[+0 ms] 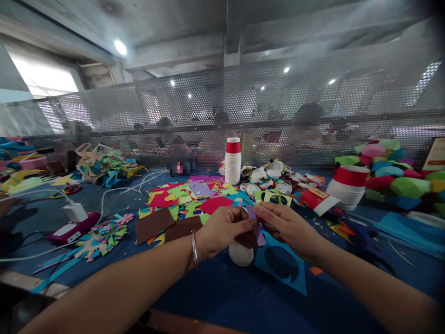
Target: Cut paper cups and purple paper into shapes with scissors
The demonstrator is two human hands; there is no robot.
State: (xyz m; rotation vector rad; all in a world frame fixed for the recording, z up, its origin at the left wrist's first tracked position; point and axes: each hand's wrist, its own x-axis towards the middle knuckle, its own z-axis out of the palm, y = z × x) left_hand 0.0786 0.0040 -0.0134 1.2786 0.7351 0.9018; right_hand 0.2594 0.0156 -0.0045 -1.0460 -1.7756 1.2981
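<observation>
My left hand (224,229) and my right hand (283,225) meet above the blue table, and both pinch a small purple paper strip (256,226) between their fingertips. A silver bangle (194,248) sits on my left wrist. Just under my left hand stands a white paper cup (241,254), partly hidden by the fingers; I cannot tell whether the hand touches it. A blue paper sheet with a round cut-out (283,266) lies under my right hand. Two brown paper pieces (163,225) lie to the left.
Coloured paper scraps (194,195) cover the table's middle. A tall stack of red-rimmed cups (232,161), loose white lids (274,178) and a tipped cup stack (347,185) lie beyond. Folded paper shapes (392,171) sit far right; a charger and cables (74,213) left. People sit behind a mesh screen (243,116).
</observation>
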